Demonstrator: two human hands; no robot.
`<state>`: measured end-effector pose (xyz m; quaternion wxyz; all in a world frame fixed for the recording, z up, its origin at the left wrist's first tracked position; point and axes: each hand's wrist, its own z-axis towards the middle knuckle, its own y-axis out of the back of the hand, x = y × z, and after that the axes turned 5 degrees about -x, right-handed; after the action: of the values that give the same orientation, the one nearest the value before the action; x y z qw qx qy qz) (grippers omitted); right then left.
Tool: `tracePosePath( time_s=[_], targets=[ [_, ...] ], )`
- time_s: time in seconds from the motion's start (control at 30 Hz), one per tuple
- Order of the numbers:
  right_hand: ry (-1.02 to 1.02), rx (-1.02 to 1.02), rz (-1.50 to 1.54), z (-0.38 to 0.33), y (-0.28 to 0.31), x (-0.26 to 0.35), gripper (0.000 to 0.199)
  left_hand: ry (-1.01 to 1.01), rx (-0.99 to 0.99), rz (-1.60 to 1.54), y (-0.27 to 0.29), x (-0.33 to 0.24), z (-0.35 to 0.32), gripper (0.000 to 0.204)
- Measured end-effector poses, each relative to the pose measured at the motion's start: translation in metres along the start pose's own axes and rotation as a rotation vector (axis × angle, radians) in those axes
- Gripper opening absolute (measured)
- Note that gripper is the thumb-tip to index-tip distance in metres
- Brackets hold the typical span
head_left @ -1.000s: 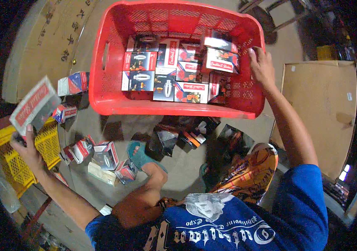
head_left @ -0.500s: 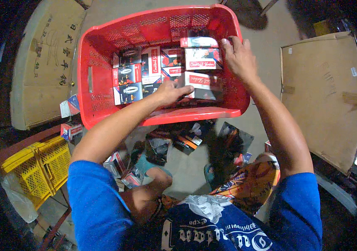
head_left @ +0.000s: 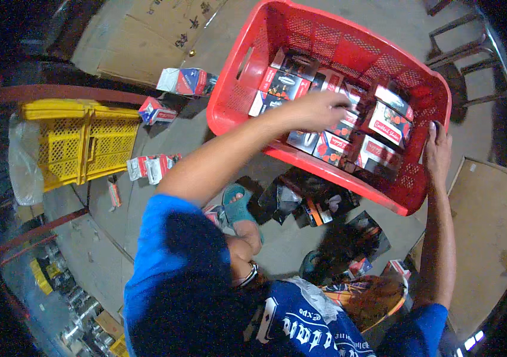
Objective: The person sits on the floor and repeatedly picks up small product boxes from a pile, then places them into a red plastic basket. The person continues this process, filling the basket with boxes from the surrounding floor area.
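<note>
A red plastic basket (head_left: 348, 189) holds several small printed boxes, red, white and black, packed in rows. My left hand (head_left: 323, 111) hovers over the middle rows, its fingers a little apart and bent, with nothing visible in them. Just right of it, a white-and-red box (head_left: 387, 124) sits higher than its neighbours, and another box (head_left: 378, 156) lies nearer to me. At the basket's right end, my right hand (head_left: 438, 149) grips the rim; part of its fingers is hidden.
Loose boxes lie on the floor to the left, one blue and white (head_left: 183, 81). A yellow crate (head_left: 87, 146) stands farther left. Large cardboard cartons flank me, one at the right (head_left: 482, 214). Dark packages (head_left: 316, 208) lie below the basket, near my feet. A metal-framed stool (head_left: 473, 65) stands far right.
My view has turned left, so the basket appears tilted and farther right. My left hand has lifted off the near right box and moved left over the middle rows. My right hand stays at the right rim.
</note>
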<state>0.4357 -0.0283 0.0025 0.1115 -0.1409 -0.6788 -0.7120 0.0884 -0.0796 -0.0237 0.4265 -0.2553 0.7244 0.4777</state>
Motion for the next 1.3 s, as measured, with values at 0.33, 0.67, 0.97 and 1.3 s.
tracePosePath(
  time_s=[0.33,0.67,0.97,1.3],
  targets=[
    [-0.099,-0.001,-0.017,0.003,-0.011,-0.005,0.050,-0.158,0.773,0.329,-0.099,-0.021,0.028,0.042],
    [-0.044,-0.037,0.039,0.002,-0.012,-0.010,0.056,-0.024,1.153,0.579,-0.186,0.009,0.109,0.066],
    [-0.015,-0.014,-0.003,0.004,-0.002,-0.010,0.049,-0.039,0.548,-0.010,-0.014,-0.043,0.037,0.054],
    [-0.043,-0.004,-0.183,-0.001,0.007,0.006,0.051,0.873,-0.583,0.653,0.219,0.201,-0.134,0.093]
  ],
)
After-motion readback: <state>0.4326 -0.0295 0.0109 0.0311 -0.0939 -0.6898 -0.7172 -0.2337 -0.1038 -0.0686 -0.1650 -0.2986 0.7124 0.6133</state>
